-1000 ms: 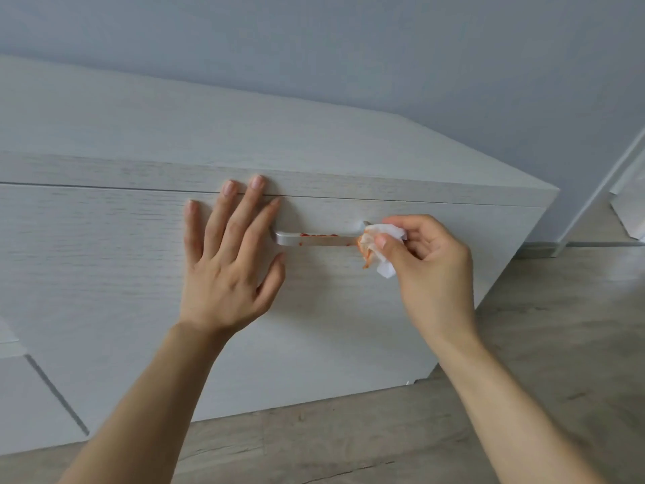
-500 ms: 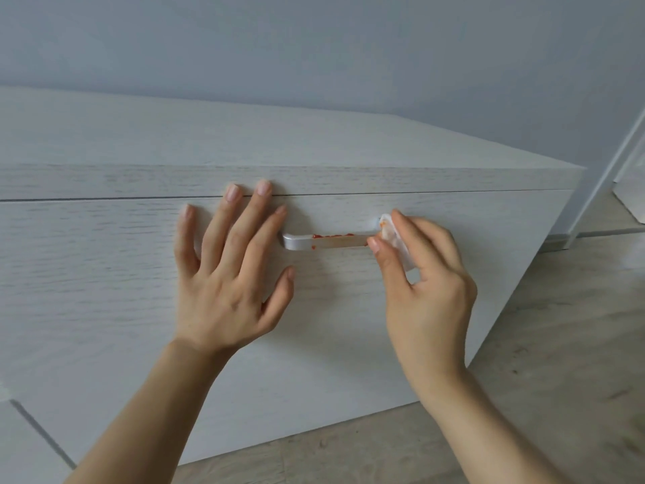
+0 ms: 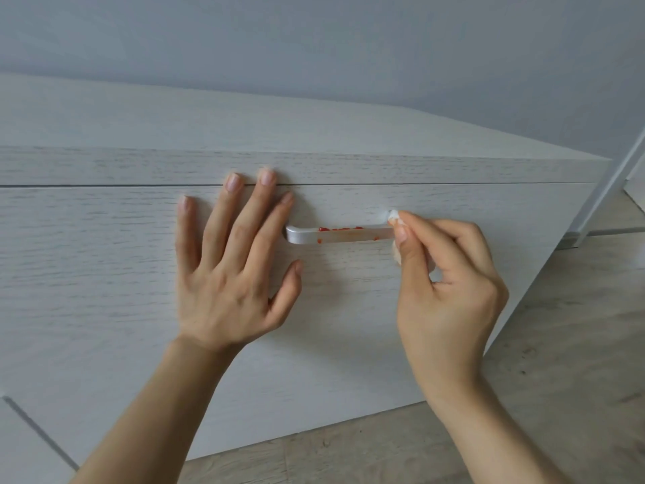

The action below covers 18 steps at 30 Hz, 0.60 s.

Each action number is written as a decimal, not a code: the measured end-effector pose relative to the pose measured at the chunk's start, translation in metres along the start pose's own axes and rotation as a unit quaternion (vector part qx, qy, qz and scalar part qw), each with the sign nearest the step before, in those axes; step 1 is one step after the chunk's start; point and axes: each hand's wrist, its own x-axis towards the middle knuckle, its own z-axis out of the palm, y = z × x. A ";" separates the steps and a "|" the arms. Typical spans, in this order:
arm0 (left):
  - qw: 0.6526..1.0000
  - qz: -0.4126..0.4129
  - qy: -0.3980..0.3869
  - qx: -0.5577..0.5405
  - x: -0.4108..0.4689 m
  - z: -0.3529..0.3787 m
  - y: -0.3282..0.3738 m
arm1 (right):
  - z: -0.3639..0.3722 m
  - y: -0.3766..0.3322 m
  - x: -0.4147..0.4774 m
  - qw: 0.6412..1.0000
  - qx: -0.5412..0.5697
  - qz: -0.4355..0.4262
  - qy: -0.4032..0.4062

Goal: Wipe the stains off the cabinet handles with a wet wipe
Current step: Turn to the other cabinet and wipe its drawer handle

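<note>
The pale blue-grey wall fills the top of your view, and below it stands the cabinet, white with a fine wood grain, its front panel facing you under a thin dark seam. Light wood-look floor shows to the right of the cabinet and under its lower edge, and a white door frame rises at the far right. Your left hand lies flat on the front panel, fingers straight and spread, holding nothing; the middle and ring fingertips reach the seam, the index fingertip sits just beside the left end of the handle, and the thumb points up below that end without touching it. Your right hand is at the handle's right end with fingers curled in, thumb and index finger pinching the wet wipe against that end. The handle is a silver bar set level on the front panel, a little below the seam, between your two hands. The wet wipe is mostly hidden in your grip: a small white tuft, faintly tinged orange, pokes out above the thumb tip. The stains are red specks strung along the handle's upper edge around its middle, with a faint orange smear on its face and one speck near the lower edge towards the left.
</note>
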 end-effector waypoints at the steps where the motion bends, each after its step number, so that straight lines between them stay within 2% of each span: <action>1: 1.000 0.000 0.001 0.001 0.000 0.000 0.000 | 0.001 -0.001 0.000 1.000 -0.003 0.003 0.001; 4: 1.000 -0.001 0.003 -0.001 0.000 0.000 -0.001 | 0.004 -0.007 -0.003 0.999 -0.031 -0.024 -0.014; 8: 1.000 0.003 0.004 -0.007 0.001 -0.001 -0.001 | 0.005 -0.009 0.000 0.999 -0.012 0.032 -0.002; 11: 1.000 0.007 0.009 -0.021 0.001 -0.003 -0.002 | 0.003 -0.011 -0.002 1.000 -0.014 0.018 -0.019; 15: 0.999 0.007 0.024 -0.022 0.001 -0.006 -0.003 | -0.003 -0.006 0.002 0.996 0.033 0.080 0.023; 18: 1.000 -0.010 0.020 -0.011 -0.001 -0.005 0.001 | 0.000 -0.008 -0.003 0.996 0.047 0.072 -0.002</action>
